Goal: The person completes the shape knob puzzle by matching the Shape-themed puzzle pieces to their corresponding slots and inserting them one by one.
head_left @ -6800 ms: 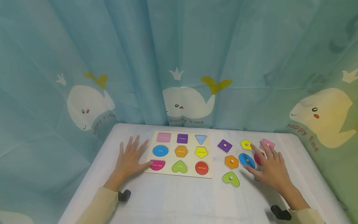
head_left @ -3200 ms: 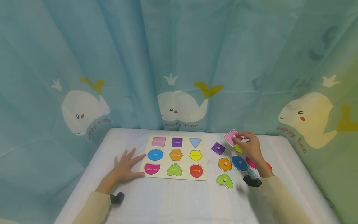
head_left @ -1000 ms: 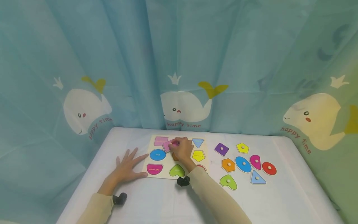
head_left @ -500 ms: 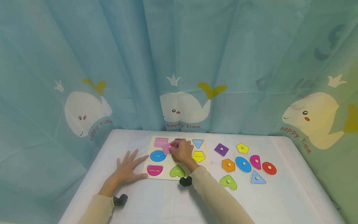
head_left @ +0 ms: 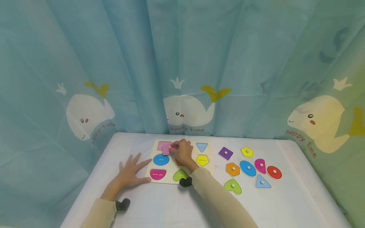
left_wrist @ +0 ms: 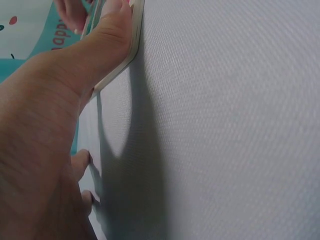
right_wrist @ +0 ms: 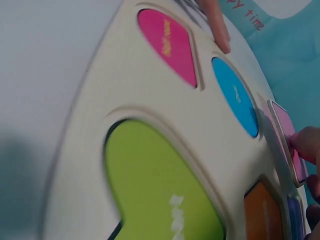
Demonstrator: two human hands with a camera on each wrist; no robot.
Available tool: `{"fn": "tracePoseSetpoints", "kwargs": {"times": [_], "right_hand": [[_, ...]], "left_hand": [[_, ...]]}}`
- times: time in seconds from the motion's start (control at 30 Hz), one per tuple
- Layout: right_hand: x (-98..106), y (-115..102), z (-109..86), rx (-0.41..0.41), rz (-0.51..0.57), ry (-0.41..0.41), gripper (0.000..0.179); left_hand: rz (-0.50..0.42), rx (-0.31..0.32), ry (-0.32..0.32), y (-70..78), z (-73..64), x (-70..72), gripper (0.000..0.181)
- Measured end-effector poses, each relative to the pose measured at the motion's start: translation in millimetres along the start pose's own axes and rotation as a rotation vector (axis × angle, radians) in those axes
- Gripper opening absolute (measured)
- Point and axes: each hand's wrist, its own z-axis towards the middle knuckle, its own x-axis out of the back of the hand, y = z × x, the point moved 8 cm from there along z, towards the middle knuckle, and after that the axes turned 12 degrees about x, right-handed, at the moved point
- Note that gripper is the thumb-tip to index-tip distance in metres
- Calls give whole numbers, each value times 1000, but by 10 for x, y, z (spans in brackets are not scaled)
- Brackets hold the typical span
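A pinch of the right hand [head_left: 183, 152] holds the pink piece [head_left: 165, 149] over the far-left board [head_left: 169, 176]; the left hand [head_left: 129, 174], spread, touches its left edge.

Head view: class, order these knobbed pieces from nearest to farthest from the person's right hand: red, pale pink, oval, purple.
1. Pale pink piece: pinched by the right hand, over the board.
2. Purple piece: just right of the board.
3. Oval piece: farther right.
4. Red piece: farthest right of all.
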Motion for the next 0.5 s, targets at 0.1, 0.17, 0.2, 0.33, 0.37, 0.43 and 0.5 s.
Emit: {"fn": "tracePoseSetpoints", "kwargs": {"times": [0.1, 0.17, 0.2, 0.33, 0.37, 0.43, 0.5], "right_hand": [[-47, -27, 68, -1, 17, 10, 14], [-67, -38, 99, -7, 11, 14, 15], [-78, -39, 111, -12, 4, 10, 15], [-93, -48, 146, -25, -21, 9, 17], [-96, -53, 154, -26, -20, 8, 17], [-112, -56, 166, -29, -16, 6, 18], [-138, -55, 176, -35, -13, 3, 19]], "left_hand": [[1, 4, -4, -9, 10, -6, 91], [-2, 2, -9, -12, 17, -18, 91], [-1, 3, -11, -16, 21, -27, 91], [2, -6, -6, -16, 21, -34, 90], [0, -7, -3, -15, 17, -27, 90], [-2, -7, 5, -15, 10, -15, 90], [-3, -6, 8, -16, 4, -8, 90]]}}
